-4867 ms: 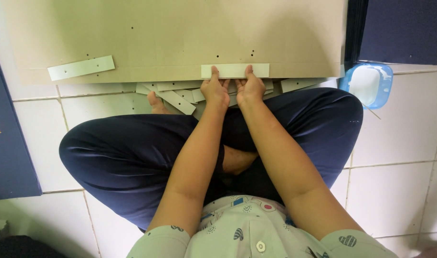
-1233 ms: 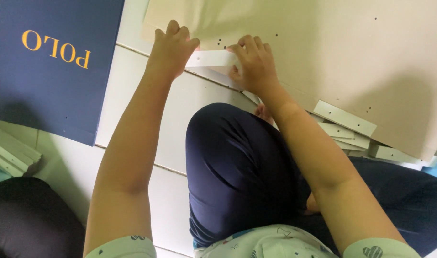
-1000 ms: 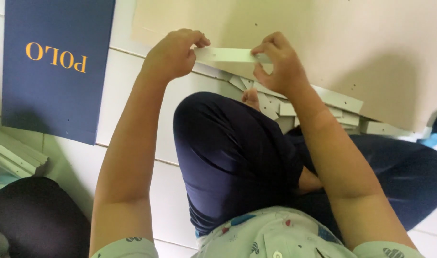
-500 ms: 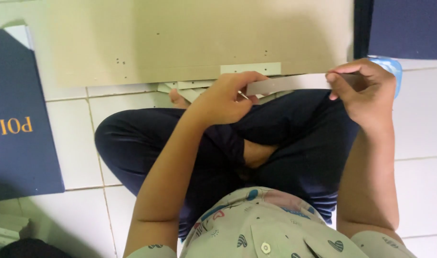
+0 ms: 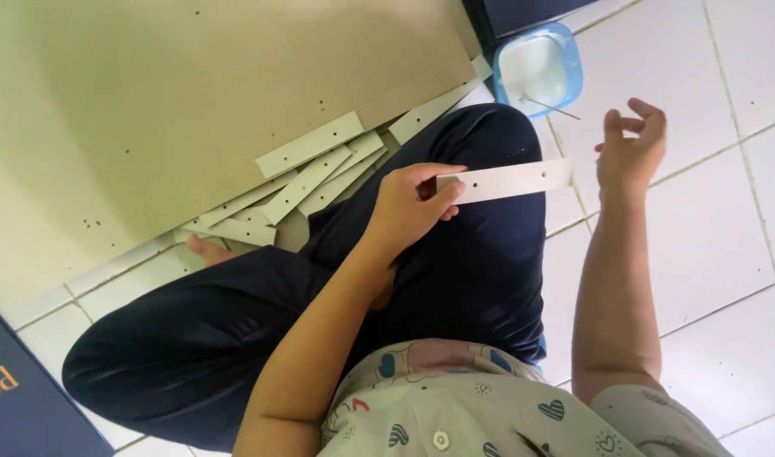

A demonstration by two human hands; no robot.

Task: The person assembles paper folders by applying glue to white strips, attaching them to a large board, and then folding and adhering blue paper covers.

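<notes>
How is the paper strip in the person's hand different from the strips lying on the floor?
The held strip is up in the air above the lap, pinched at one end by the left hand; the floor strips lie flat by the big tan board. The held strip is alone; the floor strips overlap in a heap. All are long, pale and have small holes. The right hand is empty.

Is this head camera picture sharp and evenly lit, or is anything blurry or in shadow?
Head view: soft, even daylight with no harsh glare; the large beige cardboard sheet darkens toward its upper left; the left hand and its white card strip with holes look sharp; the open right hand is slightly soft; the whole frame sits tilted.
</notes>
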